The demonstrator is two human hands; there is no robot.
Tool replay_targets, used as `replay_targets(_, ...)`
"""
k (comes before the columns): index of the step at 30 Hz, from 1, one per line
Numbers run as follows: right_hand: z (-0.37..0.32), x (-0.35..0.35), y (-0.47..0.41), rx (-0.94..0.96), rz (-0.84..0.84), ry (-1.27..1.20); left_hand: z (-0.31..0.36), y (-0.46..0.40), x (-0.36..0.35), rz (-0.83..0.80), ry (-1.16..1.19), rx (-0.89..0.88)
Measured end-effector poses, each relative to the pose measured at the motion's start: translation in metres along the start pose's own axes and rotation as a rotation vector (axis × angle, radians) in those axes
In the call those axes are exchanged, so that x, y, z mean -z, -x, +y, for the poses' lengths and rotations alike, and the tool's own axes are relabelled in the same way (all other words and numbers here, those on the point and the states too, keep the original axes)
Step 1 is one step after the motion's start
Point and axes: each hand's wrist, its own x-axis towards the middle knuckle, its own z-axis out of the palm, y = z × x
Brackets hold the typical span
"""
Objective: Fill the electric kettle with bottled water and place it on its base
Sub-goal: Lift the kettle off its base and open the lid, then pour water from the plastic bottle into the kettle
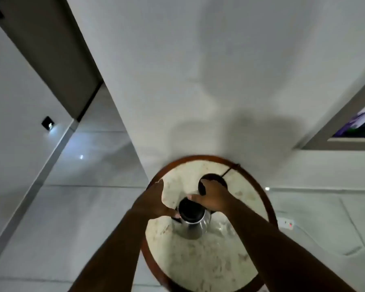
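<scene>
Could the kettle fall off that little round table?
It might. The shiny steel kettle stands on the round marble-topped table, not on its black round base. The left hand touches it only with fingertips, and the right hand lies over its top, so a bump could tip it. The base's black cord crosses the table rim and could get snagged.

you're looking down at a round desk [198, 260] with a pale marbled top and a dark reddish wooden rim, set against a plain white wall [198, 70]. left of the grips, glossy pale floor tiles [72, 207] catch small glints of light, and a dark door [51, 55] stands further back. right of the grips, a framed picture [346, 127] hangs, with a white wall socket [286, 223] low down.
</scene>
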Motion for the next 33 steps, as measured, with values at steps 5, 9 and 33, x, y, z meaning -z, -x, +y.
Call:
replay_targets(5, 0.022, -0.077, -0.033, -0.078, 0.041, 0.248, -0.042, -0.015, -0.09, -0.064, 0.101, 0.135)
replay_targets(9, 0.025, -0.091, -0.047, -0.075, 0.147, 0.291, -0.046, -0.028, -0.121, 0.031, 0.188, 0.123)
replay_targets(33, 0.213, -0.067, 0.024, -0.342, 0.022, -0.604, 0.003, 0.026, -0.157, -0.265, -0.154, 0.332)
